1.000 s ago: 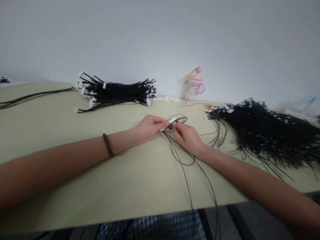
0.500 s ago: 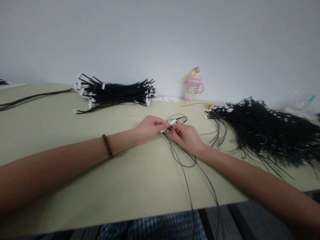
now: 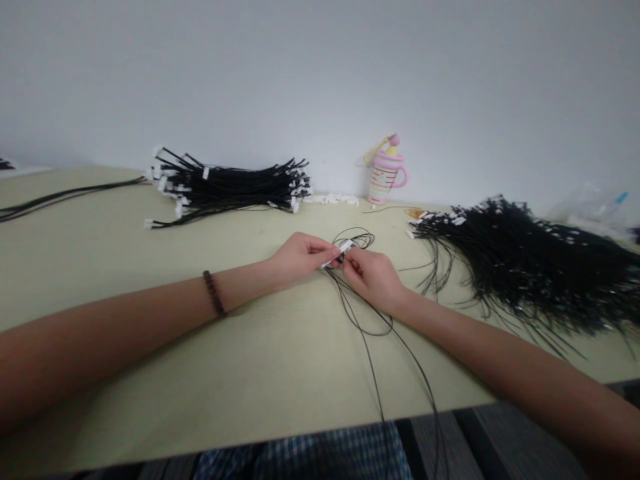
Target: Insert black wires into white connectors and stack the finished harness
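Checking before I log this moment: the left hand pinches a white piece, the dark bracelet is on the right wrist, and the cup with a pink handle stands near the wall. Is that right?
Not quite: the head view shows the dark bracelet on the left wrist. The left hand does pinch a white piece, and the cup stands near the wall.

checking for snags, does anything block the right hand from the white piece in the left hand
Nothing visible does: the right hand is right beside the white piece, pinched by the left hand. Thin black wires trail below; contact is unclear.
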The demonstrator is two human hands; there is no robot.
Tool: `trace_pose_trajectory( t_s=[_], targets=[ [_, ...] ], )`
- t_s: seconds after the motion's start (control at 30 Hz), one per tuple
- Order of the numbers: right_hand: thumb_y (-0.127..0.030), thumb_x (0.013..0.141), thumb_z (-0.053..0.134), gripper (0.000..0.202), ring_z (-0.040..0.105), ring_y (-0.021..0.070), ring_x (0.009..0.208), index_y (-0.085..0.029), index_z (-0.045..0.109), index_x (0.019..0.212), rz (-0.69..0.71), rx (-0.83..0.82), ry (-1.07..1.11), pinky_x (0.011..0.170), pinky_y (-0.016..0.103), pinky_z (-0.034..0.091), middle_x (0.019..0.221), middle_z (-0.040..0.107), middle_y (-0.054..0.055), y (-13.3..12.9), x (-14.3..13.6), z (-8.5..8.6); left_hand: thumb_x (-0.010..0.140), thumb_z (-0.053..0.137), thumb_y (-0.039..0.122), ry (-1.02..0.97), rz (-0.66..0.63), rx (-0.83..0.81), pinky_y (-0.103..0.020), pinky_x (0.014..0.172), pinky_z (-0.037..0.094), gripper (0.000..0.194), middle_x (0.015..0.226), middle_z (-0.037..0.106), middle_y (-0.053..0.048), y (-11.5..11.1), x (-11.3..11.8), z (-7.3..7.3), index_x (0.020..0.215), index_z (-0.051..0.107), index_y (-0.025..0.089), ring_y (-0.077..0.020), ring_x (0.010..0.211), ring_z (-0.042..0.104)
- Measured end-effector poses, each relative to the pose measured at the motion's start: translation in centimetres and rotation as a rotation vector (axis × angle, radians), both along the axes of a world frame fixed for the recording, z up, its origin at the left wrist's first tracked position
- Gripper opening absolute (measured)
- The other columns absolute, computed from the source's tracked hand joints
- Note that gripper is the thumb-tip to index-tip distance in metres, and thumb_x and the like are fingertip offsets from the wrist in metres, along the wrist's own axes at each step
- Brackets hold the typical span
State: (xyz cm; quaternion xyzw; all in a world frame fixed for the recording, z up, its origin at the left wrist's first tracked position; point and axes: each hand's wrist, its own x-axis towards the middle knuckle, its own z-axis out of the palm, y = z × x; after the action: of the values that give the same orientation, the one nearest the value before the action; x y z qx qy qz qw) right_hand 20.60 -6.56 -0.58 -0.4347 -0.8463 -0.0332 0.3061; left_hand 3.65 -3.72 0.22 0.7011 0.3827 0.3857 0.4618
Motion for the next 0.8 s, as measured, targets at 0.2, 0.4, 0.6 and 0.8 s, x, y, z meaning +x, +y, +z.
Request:
trace_pose_trajectory(
  t_s=[0.2, 0.4, 0.6, 0.8],
  targets=[
    [-0.023, 0.080, 0.044, 0.014, 0.044, 0.0079, 0.050, -0.016, 0.051, 0.070, 0.005, -0.019, 0.039, 0.051, 0.019, 0.028, 0.058, 0.053, -0.001, 0.14, 0.00, 0.10, 0.074, 0.058, 0.031, 0.011, 0.008, 0.003, -0.018, 0.058, 0.040, 0.022, 0.073, 0.068, -0.004, -0.09, 0.17, 0.21, 0.080, 0.069, 0.012, -0.0082, 0.061, 0.054],
    [-0.024, 0.079, 0.046, 0.016, 0.043, 0.0074, 0.047, -0.016, 0.052, 0.068, 0.004, -0.044, 0.070, 0.049, 0.019, 0.027, 0.054, 0.052, -0.002, 0.18, -0.04, 0.02, 0.074, 0.058, 0.028, 0.053, 0.024, -0.018, -0.017, 0.052, 0.037, 0.020, 0.067, 0.066, -0.002, -0.33, 0.20, 0.63, 0.076, 0.068, 0.011, -0.0062, 0.053, 0.048],
    [-0.026, 0.079, 0.045, 0.017, 0.043, 0.0071, 0.047, -0.015, 0.054, 0.068, -0.007, -0.049, 0.067, 0.048, 0.020, 0.027, 0.053, 0.052, -0.001, 0.07, -0.14, 0.19, 0.073, 0.059, 0.029, 0.043, 0.020, -0.036, -0.017, 0.052, 0.036, 0.020, 0.066, 0.065, -0.002, -0.25, 0.23, 0.57, 0.076, 0.068, 0.012, -0.0060, 0.052, 0.048],
    [-0.026, 0.080, 0.045, 0.018, 0.043, 0.0072, 0.047, -0.015, 0.054, 0.068, -0.005, -0.068, 0.062, 0.048, 0.020, 0.027, 0.053, 0.053, -0.001, 0.11, -0.10, 0.14, 0.072, 0.059, 0.028, 0.020, 0.025, -0.054, -0.017, 0.052, 0.037, 0.020, 0.066, 0.065, -0.003, -0.20, 0.33, 0.49, 0.078, 0.067, 0.011, -0.0065, 0.054, 0.049]
  ],
)
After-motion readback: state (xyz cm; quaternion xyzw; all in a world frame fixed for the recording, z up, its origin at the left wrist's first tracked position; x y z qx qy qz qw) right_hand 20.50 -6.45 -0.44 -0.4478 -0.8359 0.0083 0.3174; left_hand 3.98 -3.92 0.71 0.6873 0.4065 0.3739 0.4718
